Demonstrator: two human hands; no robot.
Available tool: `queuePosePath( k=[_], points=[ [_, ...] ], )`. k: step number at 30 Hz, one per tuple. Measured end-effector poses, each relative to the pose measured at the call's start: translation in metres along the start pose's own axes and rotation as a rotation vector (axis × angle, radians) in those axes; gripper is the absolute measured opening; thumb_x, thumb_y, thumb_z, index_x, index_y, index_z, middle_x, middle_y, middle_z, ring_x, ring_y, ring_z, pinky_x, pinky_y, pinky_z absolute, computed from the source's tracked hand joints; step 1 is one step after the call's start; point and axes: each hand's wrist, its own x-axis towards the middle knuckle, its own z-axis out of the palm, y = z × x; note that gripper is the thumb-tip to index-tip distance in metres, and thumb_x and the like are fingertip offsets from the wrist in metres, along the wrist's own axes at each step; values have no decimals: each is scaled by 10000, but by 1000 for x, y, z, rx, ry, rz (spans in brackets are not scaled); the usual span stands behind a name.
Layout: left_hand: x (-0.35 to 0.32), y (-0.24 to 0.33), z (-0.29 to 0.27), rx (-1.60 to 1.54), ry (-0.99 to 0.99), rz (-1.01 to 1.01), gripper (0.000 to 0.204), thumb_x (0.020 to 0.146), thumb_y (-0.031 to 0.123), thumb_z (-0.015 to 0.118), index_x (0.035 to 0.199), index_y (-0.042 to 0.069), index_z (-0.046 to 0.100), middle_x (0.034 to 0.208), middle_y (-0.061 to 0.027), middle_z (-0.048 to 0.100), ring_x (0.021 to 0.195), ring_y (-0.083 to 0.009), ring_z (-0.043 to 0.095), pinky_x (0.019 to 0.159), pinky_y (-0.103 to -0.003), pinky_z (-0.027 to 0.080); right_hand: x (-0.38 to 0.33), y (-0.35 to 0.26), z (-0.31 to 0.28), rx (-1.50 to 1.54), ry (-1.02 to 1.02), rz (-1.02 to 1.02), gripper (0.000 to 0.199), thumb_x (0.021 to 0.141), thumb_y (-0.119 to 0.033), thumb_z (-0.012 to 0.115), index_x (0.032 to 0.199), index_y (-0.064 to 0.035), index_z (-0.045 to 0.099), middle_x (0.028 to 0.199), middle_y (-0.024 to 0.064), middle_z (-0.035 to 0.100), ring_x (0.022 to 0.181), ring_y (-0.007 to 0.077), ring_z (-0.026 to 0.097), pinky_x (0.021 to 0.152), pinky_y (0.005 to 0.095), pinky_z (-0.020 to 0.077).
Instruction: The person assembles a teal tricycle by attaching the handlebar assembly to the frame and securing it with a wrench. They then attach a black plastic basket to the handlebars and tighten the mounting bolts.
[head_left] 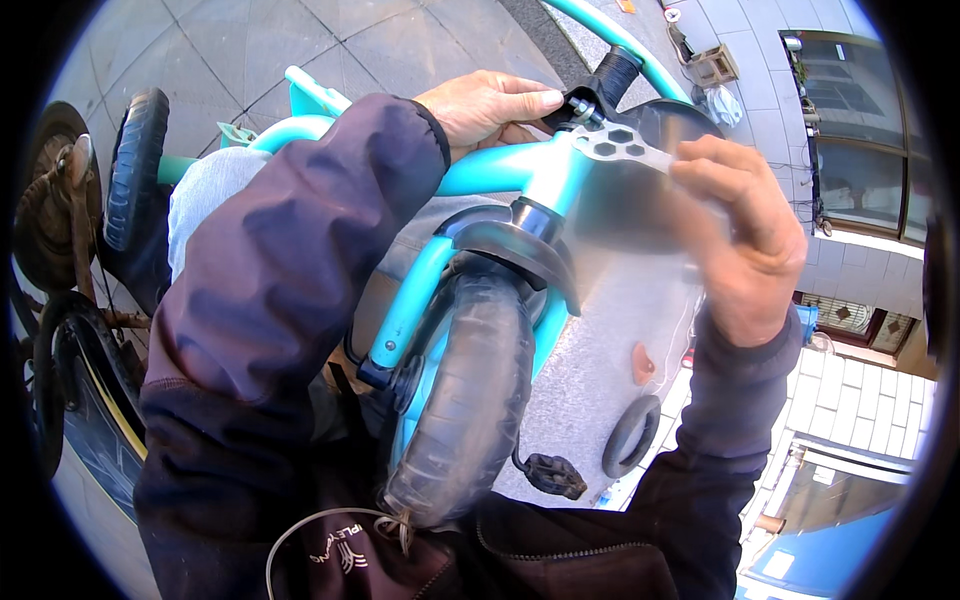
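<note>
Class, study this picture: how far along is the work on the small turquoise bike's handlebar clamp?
Done: the front wheel and mudguard sit in the turquoise fork. In hand: the left hand steadies the stem while the right hand holds a flat multi-hole wrench at the clamp bolt. Whether the bolt is tight cannot be told.

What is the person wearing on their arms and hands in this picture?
Both hands are bare: no gloves on the left hand or the right hand. Each arm is covered by a dark, purplish-navy jacket sleeve, the left sleeve puffy and creased, the right sleeve ending in a plain cuff at the wrist. No rings or watch can be seen.
</note>
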Motion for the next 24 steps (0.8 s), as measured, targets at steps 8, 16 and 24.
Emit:
queuePosePath(
  k=[8, 16, 24],
  points=[
    [1, 0, 2, 9, 10, 3, 532, 990, 287, 629, 1376, -48, 484, 1173, -203, 672, 989, -216, 708, 846, -304, 600, 11, -7, 15, -298, -51, -257, 258, 752, 37, 773, 998, 2, 705, 1039, 124, 644, 857, 196, 672, 709, 281, 555],
    [4, -2, 2, 131, 58, -18, 531, 992, 315, 623, 1375, -37, 518, 1169, -223, 671, 971, -227, 706, 828, -320, 599, 36, -22, 17, -427, -164, -315, 184, 730, 20, 757, 889, -7, 669, 970, 118, 637, 826, 280, 670, 700, 346, 553],
    [13, -11, -1, 160, 61, 33, 547, 979, 339, 643, 1375, -23, 533, 1186, -169, 672, 1011, -234, 690, 863, -331, 584, 54, -39, 37, -653, -257, -295, 104, 780, -20, 688, 866, 4, 635, 915, 128, 628, 793, 330, 640, 700, 383, 519]
  ],
)
